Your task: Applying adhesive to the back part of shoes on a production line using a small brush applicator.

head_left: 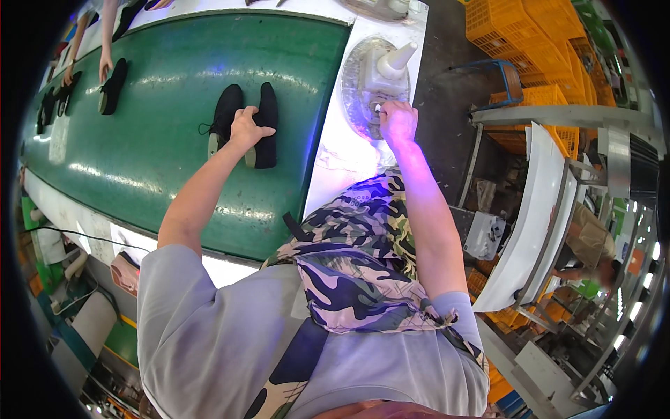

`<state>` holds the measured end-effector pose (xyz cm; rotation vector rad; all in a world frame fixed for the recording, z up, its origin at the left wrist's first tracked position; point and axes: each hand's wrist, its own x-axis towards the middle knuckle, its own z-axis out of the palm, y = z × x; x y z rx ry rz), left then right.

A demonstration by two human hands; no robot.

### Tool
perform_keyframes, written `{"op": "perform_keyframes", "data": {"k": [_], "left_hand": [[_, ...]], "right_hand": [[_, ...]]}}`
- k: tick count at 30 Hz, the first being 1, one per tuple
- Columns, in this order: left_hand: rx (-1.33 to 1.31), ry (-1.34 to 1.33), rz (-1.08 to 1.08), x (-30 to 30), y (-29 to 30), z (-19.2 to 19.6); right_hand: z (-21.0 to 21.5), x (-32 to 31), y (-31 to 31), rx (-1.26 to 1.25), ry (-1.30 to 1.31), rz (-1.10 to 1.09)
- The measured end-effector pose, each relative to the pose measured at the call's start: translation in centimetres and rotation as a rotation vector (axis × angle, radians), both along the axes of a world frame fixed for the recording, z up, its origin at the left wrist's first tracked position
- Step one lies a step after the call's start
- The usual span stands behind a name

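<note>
Two black shoes (265, 105) lie side by side on the green conveyor belt (167, 174), with pale soles showing at the near end. My left hand (246, 130) is on the pair, its fingers between the two and its thumb across the right one, closed on that shoe. A loose lace sticks out beside the left shoe (227, 108). My right hand (399, 122) is closed over a round, stained tray (359, 115). A small white tip shows at its fingers; the rest of what it holds is hidden. Just beyond stands a white bottle with a cone-shaped spout (394, 66).
At the far left, another person's hand (105, 66) touches a black shoe (113, 87), with more shoes beyond. Yellow crates (516, 31) are stacked at the right, near a blue-framed stool (509, 80) and a metal rack (558, 115). A pink shoe (125, 272) sits below the belt's near edge.
</note>
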<state>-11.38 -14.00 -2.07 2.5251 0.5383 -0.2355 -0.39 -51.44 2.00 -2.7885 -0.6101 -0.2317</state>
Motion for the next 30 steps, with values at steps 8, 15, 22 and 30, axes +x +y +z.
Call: {"op": "perform_keyframes", "data": {"k": [8,15,22,30], "left_hand": [[-0.393,0.379,0.193,2.7,-4.2,0.7],[-0.629,0.575,0.245,3.4,-0.5,-1.4],[-1.414,0.209,0.343,-3.3,0.3,-2.3],[-1.596,-0.223,0.267,-3.6,-10.0,5.1]], "right_hand": [[-0.7,0.4,-1.2,0.36,0.372,-0.407],[-2.6,0.1,-3.4,0.421,0.469,-0.734],[-5.7,0.3,-3.4,0.835,0.545,-0.683],[0.2,-1.4,-3.2,0.834,0.489,-0.583]]}}
